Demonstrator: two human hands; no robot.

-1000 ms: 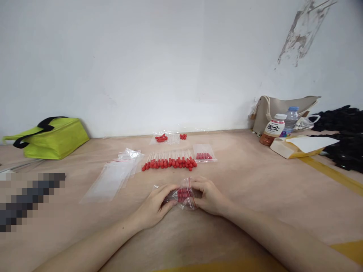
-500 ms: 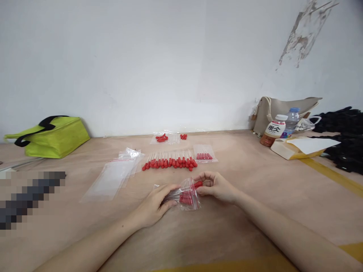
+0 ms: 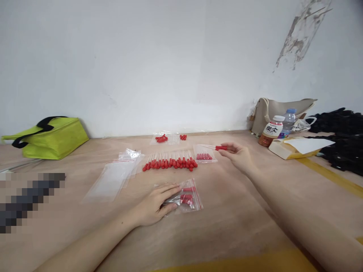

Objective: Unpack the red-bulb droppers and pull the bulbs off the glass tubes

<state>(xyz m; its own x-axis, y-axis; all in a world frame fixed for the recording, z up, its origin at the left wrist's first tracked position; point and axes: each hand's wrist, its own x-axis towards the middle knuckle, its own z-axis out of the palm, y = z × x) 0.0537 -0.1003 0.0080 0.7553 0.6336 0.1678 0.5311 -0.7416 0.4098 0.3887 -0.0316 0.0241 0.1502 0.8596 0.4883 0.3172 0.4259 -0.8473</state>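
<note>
The left hand [image 3: 159,204] lies on the near side of the row of red-bulbed droppers [image 3: 170,163], fingers and thumb parted over a clear zip bag [image 3: 197,197]. To the right of that row, the right hand [image 3: 240,156] pinches at least one loose dropper [image 3: 221,148] by the red end, between thumb and fingertips, with the clear stem pointing left.

The brown-covered tabletop [image 3: 241,234] has a strip of yellow tape [image 3: 227,262] along its edge nearest the person, well in front of the row. Behind the row rises a pale wall [image 3: 141,64], its surface damaged high on the right.

The zip bag under the left hand has red bulbs showing at its red-lined end; the hand covers the other end. Left of the row and a little nearer lie flat clear bags [image 3: 104,181], overlapping. Just beside the row's right end, a small clear bag [image 3: 212,159] contains several red-bulbed droppers side by side. Well to the right stand an open carton [image 3: 300,148], a labelled bottle [image 3: 271,132], a blue-capped bottle [image 3: 289,120] and a beige bag [image 3: 258,117]; far left of the row sits a lime bag [image 3: 56,140]. Behind the row, another clear bag [image 3: 173,139] has red pieces in it.
</note>
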